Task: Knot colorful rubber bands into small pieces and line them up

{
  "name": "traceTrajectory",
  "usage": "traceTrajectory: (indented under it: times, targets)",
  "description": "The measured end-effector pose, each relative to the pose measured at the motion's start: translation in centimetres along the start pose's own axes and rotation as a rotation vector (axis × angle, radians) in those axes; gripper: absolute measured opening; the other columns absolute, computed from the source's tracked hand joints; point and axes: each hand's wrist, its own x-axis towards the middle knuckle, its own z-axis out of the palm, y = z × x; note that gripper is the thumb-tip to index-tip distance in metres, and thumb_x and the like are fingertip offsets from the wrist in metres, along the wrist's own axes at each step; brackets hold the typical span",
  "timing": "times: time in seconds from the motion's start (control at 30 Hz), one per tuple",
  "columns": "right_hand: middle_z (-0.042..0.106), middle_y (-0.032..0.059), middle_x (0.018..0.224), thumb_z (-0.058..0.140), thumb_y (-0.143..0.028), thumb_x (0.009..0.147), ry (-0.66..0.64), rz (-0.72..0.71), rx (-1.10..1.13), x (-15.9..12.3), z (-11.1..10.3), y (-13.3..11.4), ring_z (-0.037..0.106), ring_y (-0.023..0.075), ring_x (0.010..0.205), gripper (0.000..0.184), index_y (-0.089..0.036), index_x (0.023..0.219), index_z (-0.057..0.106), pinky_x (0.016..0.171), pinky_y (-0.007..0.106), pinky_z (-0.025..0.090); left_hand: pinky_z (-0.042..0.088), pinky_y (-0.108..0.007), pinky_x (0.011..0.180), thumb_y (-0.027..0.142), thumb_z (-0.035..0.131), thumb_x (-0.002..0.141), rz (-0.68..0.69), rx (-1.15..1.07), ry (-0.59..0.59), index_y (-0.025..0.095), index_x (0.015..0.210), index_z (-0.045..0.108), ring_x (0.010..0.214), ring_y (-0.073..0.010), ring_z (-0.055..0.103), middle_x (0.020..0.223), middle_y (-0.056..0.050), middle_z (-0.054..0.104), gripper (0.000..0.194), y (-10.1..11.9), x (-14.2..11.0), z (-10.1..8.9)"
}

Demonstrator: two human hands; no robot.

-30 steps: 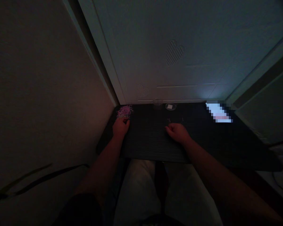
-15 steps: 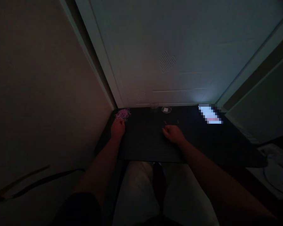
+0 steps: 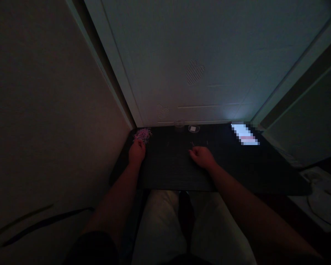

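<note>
At the far left of the dark table lies a pile of thin pink and purple strands [image 3: 143,134]. My left hand [image 3: 137,151] rests at its near edge, fingers curled together; whatever they grip is hidden. Over the table's middle, my right hand [image 3: 202,156] is closed, thumb and index finger pinched. Tiny thin light pieces [image 3: 192,144] show just beyond its fingertips, and I cannot tell whether it holds any. Another small thin piece [image 3: 207,142] lies a little to the right. The dim light blurs finer detail.
A clear round container [image 3: 179,126] stands at the table's back edge, beside a round clear lid [image 3: 194,129] with a white square on it. A glowing, pixelated phone-like screen [image 3: 245,133] is at the back right. A white panel [image 3: 209,92] rises behind the dark table [image 3: 171,171].
My left hand's fingers have shifted slightly at the pile's edge. My right hand stays almost in place. The whole view has moved a little.
</note>
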Motion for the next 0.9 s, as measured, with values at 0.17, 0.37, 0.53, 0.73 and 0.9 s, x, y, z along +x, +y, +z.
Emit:
traceTrajectory:
  times: [0.17, 0.37, 0.53, 0.73, 0.9]
  targets:
    - [0.049, 0.0001, 0.052, 0.044, -0.04, 0.08, -0.008, 0.017, 0.014, -0.08, -0.1, -0.11, 0.039, 0.0109, 0.048, 0.034, -0.019, 0.054, 0.045, 0.049, 0.025, 0.022, 0.044, -0.029, 0.079, 0.022, 0.039, 0.083, 0.108, -0.062, 0.017, 0.021, 0.097, 0.061, 0.091, -0.02, 0.061, 0.1, -0.006, 0.066, 0.026, -0.12, 0.04, -0.05]
    - [0.049, 0.0001, 0.052, 0.044, -0.039, 0.08, -0.001, -0.009, 0.007, -0.04, -0.11, -0.08, 0.04, 0.0111, 0.049, 0.033, -0.019, 0.054, 0.045, 0.05, 0.025, 0.023, 0.044, -0.029, 0.082, 0.019, 0.039, 0.082, 0.097, -0.09, 0.029, 0.02, 0.089, 0.064, 0.092, -0.0192, 0.059, 0.098, -0.006, 0.066, 0.026, -0.23, 0.18, -0.09]
    - [0.048, -0.0002, 0.052, 0.044, -0.039, 0.08, 0.006, -0.007, 0.016, -0.07, -0.1, -0.09, 0.038, 0.0109, 0.049, 0.034, -0.019, 0.053, 0.044, 0.05, 0.025, 0.022, 0.045, -0.031, 0.078, 0.026, 0.04, 0.084, 0.084, -0.091, 0.031, 0.02, 0.091, 0.063, 0.09, -0.0209, 0.06, 0.097, -0.007, 0.066, 0.025, -0.41, 0.31, 0.09]
    - [0.048, -0.0003, 0.052, 0.044, -0.039, 0.08, 0.012, -0.005, 0.019, -0.03, -0.06, -0.03, 0.04, 0.0109, 0.049, 0.033, -0.019, 0.054, 0.044, 0.05, 0.025, 0.023, 0.045, -0.031, 0.077, 0.029, 0.04, 0.083, 0.12, -0.074, 0.07, 0.019, 0.088, 0.064, 0.087, -0.0211, 0.059, 0.093, -0.008, 0.065, 0.026, -0.55, 0.34, 0.19]
    - [0.049, -0.0001, 0.052, 0.044, -0.039, 0.081, 0.0, -0.011, -0.001, -0.01, -0.13, -0.05, 0.039, 0.0109, 0.049, 0.033, -0.019, 0.054, 0.044, 0.051, 0.025, 0.023, 0.045, -0.029, 0.072, 0.035, 0.044, 0.082, 0.113, -0.082, 0.064, 0.019, 0.088, 0.064, 0.08, -0.0197, 0.06, 0.087, -0.007, 0.066, 0.027, -0.73, 0.34, 0.3]
